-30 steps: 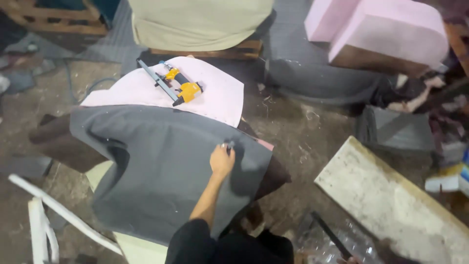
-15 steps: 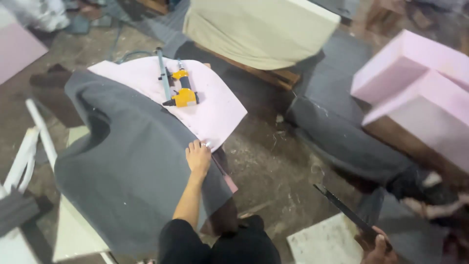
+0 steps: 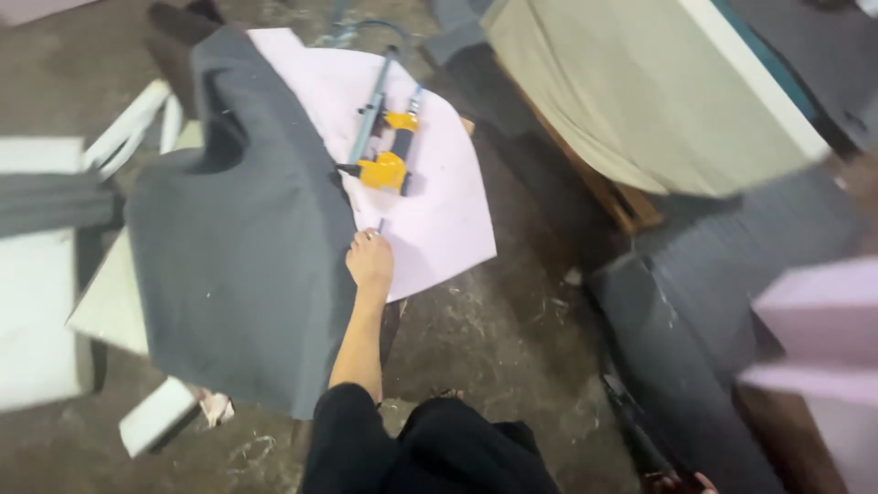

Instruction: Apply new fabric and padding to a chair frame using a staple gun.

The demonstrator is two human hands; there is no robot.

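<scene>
One hand [image 3: 369,263] rests with curled fingers on the edge of the grey cloth [image 3: 242,247], where it meets the pink foam sheet [image 3: 430,197]. I cannot tell if it pinches anything or which hand it is. A yellow staple gun [image 3: 384,155] lies on the foam, near the hand.

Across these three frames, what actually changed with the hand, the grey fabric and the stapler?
The one hand in view slid along the edge of the dark grey fabric sheet towards the yellow pneumatic staple gun. It grasped and released nothing. Fabric, pale pink foam sheet and staple gun stayed put; only the camera swung.
</scene>
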